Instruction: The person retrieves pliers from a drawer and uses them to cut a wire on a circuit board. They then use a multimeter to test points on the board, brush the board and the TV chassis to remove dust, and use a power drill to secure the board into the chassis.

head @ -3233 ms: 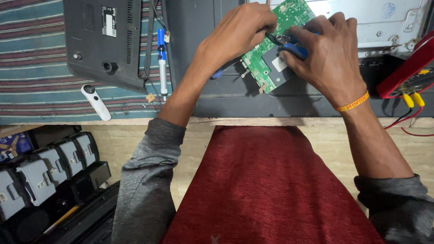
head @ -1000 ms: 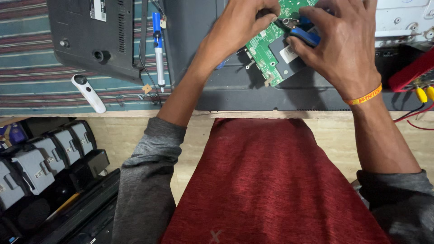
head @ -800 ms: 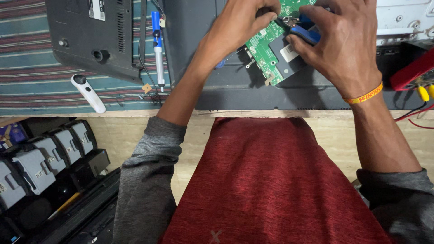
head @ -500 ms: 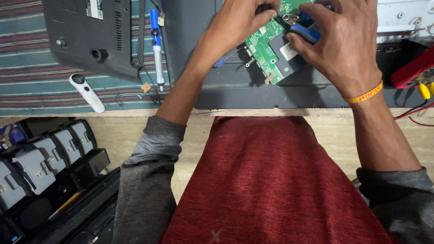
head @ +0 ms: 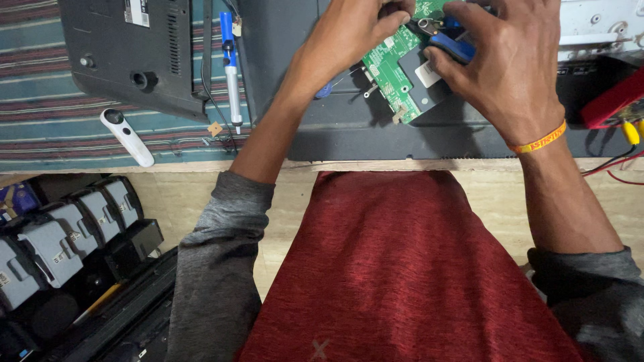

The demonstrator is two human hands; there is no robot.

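Note:
A green circuit board [head: 396,70] is tilted up over a dark grey panel [head: 349,127] on the bench. My left hand [head: 349,33] pinches the board's upper edge. My right hand [head: 510,64], with an orange band on the wrist, is closed on blue-handled pliers [head: 449,43] whose metal jaws meet the board near the top of the picture. The jaw tips are partly hidden by my fingers.
A black device shell [head: 134,53] lies upside down on a striped mat [head: 40,134], with a blue and white desoldering pump [head: 230,67] and a white handheld tool [head: 127,137] beside it. A red meter [head: 614,100] with leads sits at right. Grey blocks [head: 60,234] fill an open case on the floor at left.
The view has drifted slightly, so the bench sits higher in the picture. Both hands stay on the board and the pliers, with only small shifts.

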